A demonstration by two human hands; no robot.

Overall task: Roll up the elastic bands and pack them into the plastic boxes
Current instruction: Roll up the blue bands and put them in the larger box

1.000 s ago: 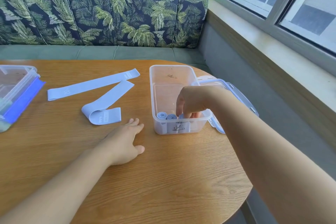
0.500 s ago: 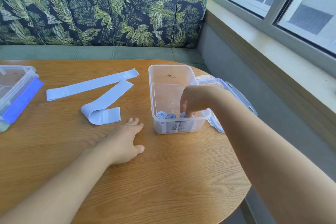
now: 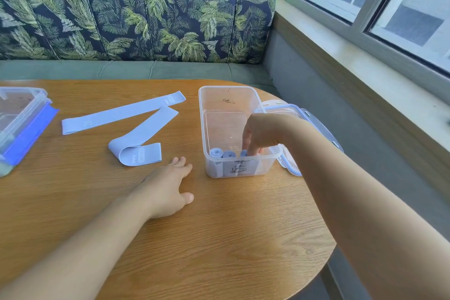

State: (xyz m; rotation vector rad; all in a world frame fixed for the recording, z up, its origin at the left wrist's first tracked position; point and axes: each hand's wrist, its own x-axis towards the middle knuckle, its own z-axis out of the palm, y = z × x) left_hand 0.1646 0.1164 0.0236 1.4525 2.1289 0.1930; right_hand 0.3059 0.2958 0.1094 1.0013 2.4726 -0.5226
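In the box [image 3: 229,94], right hand [image 3: 261,135], wrist bent, pinches a roll [image 3: 243,153].

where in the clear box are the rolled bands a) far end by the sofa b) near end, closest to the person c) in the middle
b: the rolled bands stand in a row against the near wall of the clear box, where the right hand reaches in.

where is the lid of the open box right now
In the head view the lid lies flat on the right side of the table, just right of the open clear box and partly hidden under the right forearm.
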